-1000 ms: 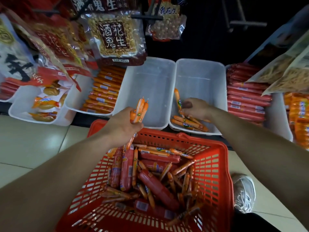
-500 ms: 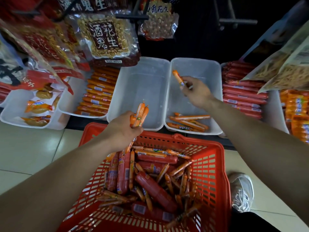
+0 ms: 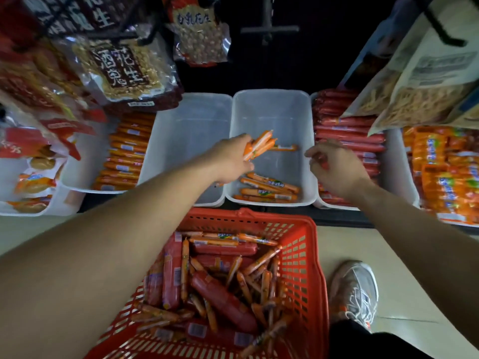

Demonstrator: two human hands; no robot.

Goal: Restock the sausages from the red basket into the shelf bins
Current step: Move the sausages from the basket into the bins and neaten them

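The red basket (image 3: pixel 307 230) stands low in the middle, filled with several thin orange sausages (image 3: pixel 260 260) and thick red sausages (image 3: pixel 223 299). Above it sit two clear shelf bins. The left bin (image 3: pixel 189 130) holds nothing I can see. The right bin (image 3: pixel 272 110) has several thin orange sausages (image 3: pixel 269 187) at its near end and one single sausage (image 3: pixel 285 148) farther back. My left hand (image 3: pixel 230 160) reaches over that right bin and grips a bunch of thin orange sausages (image 3: pixel 260 144). My right hand (image 3: pixel 334 168) hovers at the bin's right wall with loosely curled fingers, holding nothing.
A bin of stacked orange sausages (image 3: pixel 127 151) lies to the left and a bin of red sausages (image 3: pixel 347 125) to the right. Orange packs (image 3: pixel 440 172) fill the far right. Peanut bags (image 3: pixel 121 71) hang above the bins. My shoe (image 3: pixel 355 288) stands beside the basket.
My left hand moved from above the basket rim out over the right bin with its bunch. My right hand let go of its single sausage and drew back to the right.
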